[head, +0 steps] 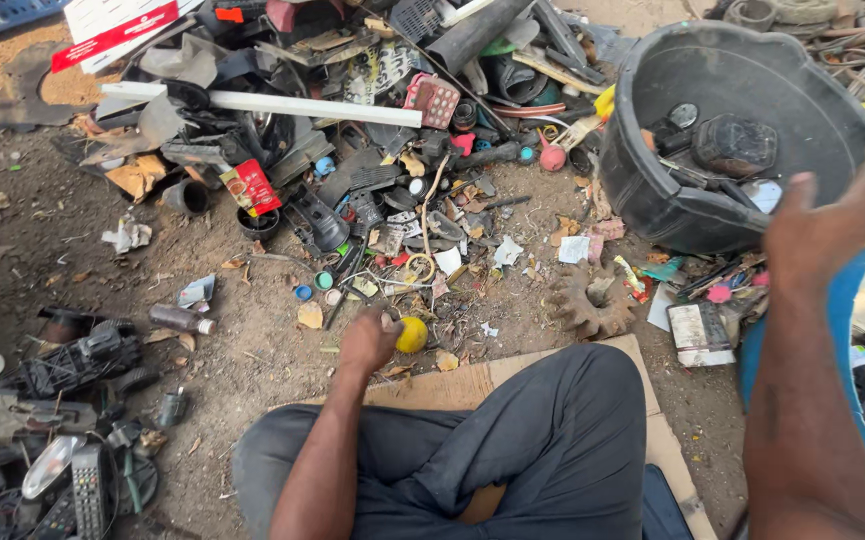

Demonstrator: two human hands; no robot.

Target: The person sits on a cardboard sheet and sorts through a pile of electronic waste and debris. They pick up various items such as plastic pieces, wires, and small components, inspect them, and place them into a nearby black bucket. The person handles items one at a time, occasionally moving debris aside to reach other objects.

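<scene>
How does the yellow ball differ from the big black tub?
The yellow ball is small, round and bright; the black tub is large, dark and open-topped. The ball lies on the dirt at the left hand; the tub is tilted, with the right hand at its rim. The tub holds dark scrap pieces; the ball holds nothing. Both sit among scattered scrap.

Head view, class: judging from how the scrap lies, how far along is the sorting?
Done: a few dark pieces already lie in the black tub. In hand: the left hand is closed by a small yellow ball; the right hand is raised near the tub's rim. Left: the big scrap pile on the dirt.
</scene>
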